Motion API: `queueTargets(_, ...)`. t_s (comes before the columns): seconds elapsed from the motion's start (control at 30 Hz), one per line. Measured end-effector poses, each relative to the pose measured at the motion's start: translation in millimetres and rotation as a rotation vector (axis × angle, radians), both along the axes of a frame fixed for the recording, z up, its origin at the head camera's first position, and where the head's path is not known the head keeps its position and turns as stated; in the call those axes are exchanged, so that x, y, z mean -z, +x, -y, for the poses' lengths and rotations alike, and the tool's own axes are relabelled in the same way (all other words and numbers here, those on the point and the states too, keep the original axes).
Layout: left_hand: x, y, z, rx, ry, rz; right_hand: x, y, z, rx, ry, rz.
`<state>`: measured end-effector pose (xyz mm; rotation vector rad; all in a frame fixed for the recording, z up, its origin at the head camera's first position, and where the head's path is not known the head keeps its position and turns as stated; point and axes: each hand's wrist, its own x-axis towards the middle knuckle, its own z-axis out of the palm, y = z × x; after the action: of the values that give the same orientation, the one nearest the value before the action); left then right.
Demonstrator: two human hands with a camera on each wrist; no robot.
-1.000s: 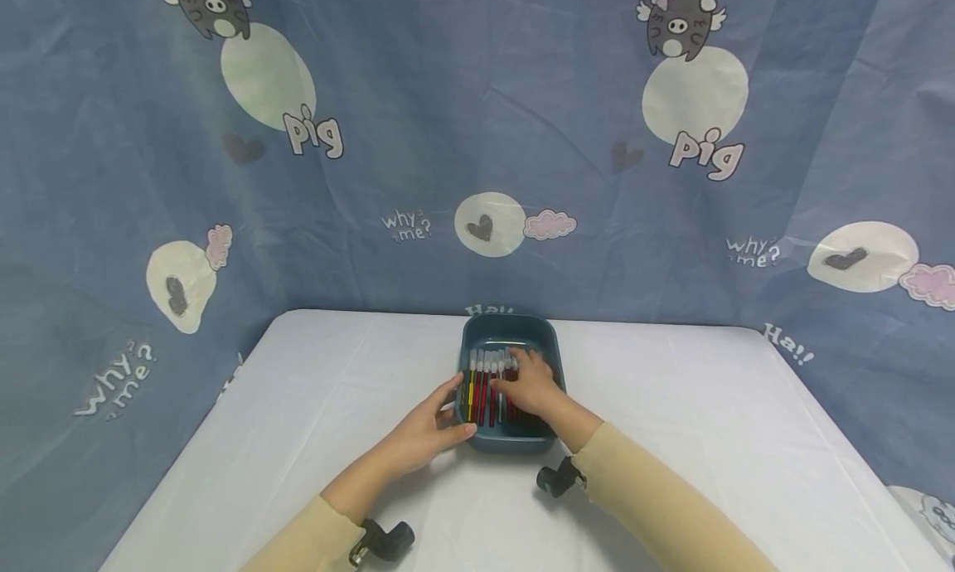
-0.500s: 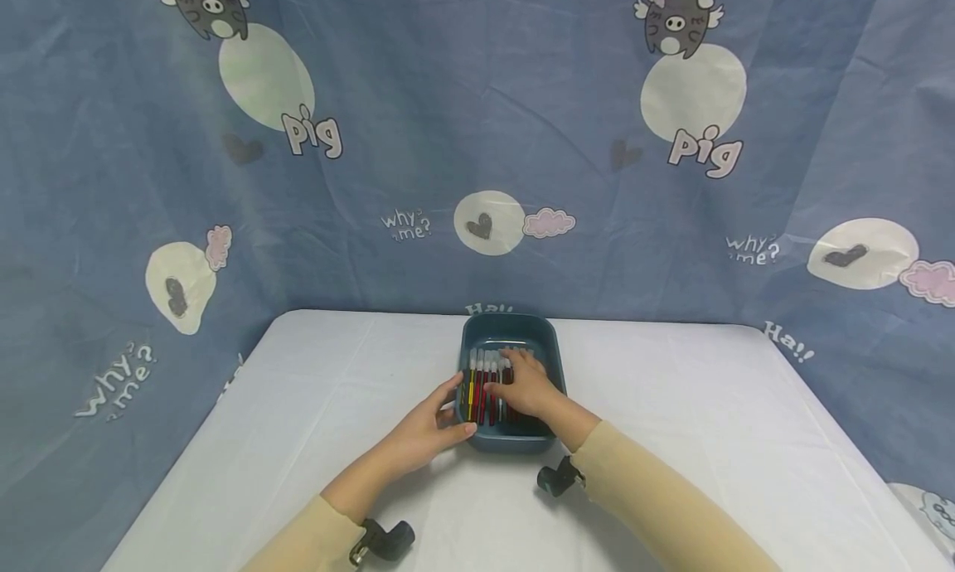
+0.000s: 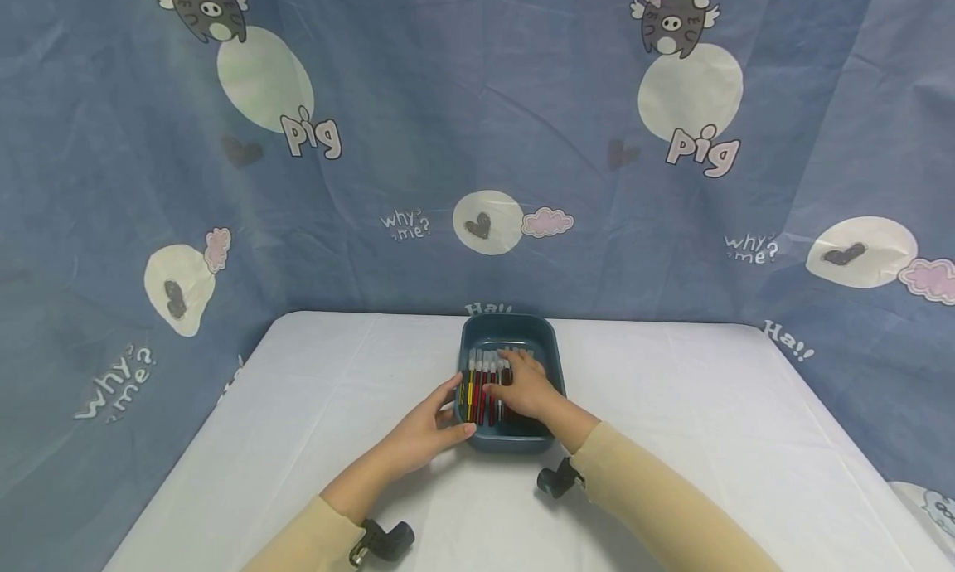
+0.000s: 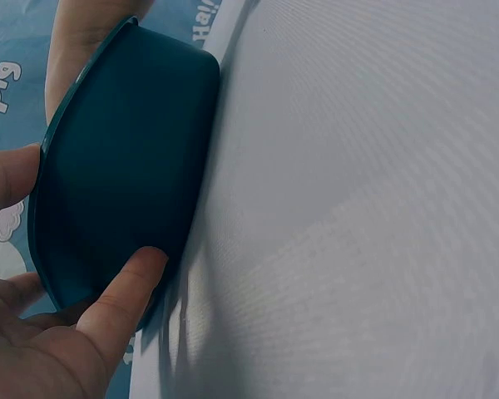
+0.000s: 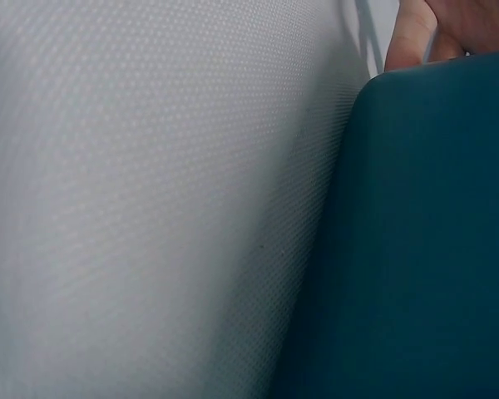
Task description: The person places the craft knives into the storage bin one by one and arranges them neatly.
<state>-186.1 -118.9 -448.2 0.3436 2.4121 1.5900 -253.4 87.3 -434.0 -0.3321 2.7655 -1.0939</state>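
Note:
Several slim pens [image 3: 481, 394] with clear caps and red, dark or yellow bodies lie side by side in a teal plastic box [image 3: 515, 443]. My left hand [image 3: 418, 439] touches the box's near left corner, its fingers spread along the outside. In the left wrist view, the thumb [image 4: 121, 303] lies along the box's outer wall [image 4: 125, 150] and a fingertip meets its rim. My right hand [image 3: 525, 387] is inside the box over the pens at the right, thumb and forefinger apart. What lies under its palm is hidden, and the right wrist view shows mostly the box wall [image 5: 416, 233].
A white cloth-covered table [image 3: 358, 365] lies under the box. Behind it hangs a blue printed curtain [image 3: 418, 124]. A dark wrist camera mount [image 3: 388, 541] sits at the left cuff, another mount [image 3: 558, 477] at the right.
My right hand has shifted slightly to the left over the pens, then nearly stopped. The left hand and the box have stayed in place.

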Motion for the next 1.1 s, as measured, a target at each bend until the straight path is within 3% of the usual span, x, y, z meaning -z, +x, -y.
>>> queueTargets(0.67,-1.3,0.8,0.4,0.007,0.015,0.003,1.4,-2.0,0.7,0.033,0.002,-0.02)
queueTargets(1.1,1.3,-1.0,1.0,0.004,0.015,-0.004,2.5,-1.8,1.2,0.008,0.001,-0.02)
